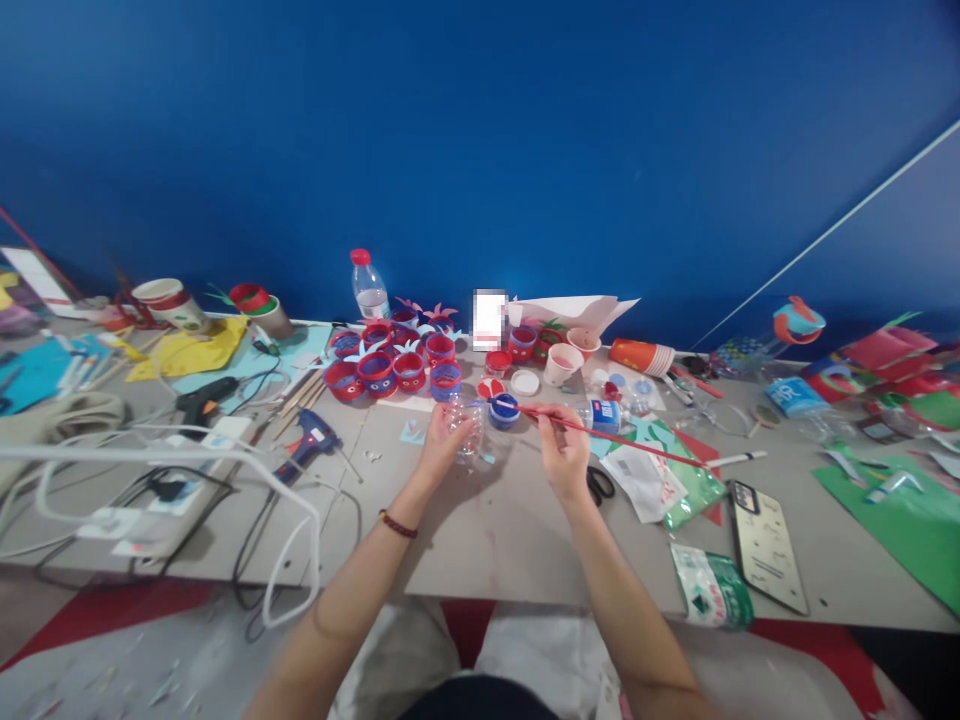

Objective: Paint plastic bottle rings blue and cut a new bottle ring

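Note:
My left hand (445, 440) is wrapped round a clear plastic bottle piece (471, 440) above the table. A long red paintbrush (622, 438) is pinched in my right hand (564, 440), its tip over a small jar of blue paint (503, 411). Just behind the jar are a round white lid (525, 383) and a lid with red paint (491, 388). Several red and blue painted cups (376, 374) with paper leaves stand behind my left hand. A bottle with a blue label (604, 415) lies beyond my right hand.
On the left are a blue glue gun (311, 440), a white power strip (187, 490) and looping cables. To the right lie black scissors (600, 484), a phone (766, 545), a green packet (711, 588) and green paper (892, 530). A blue wall (480, 150) rises behind the table.

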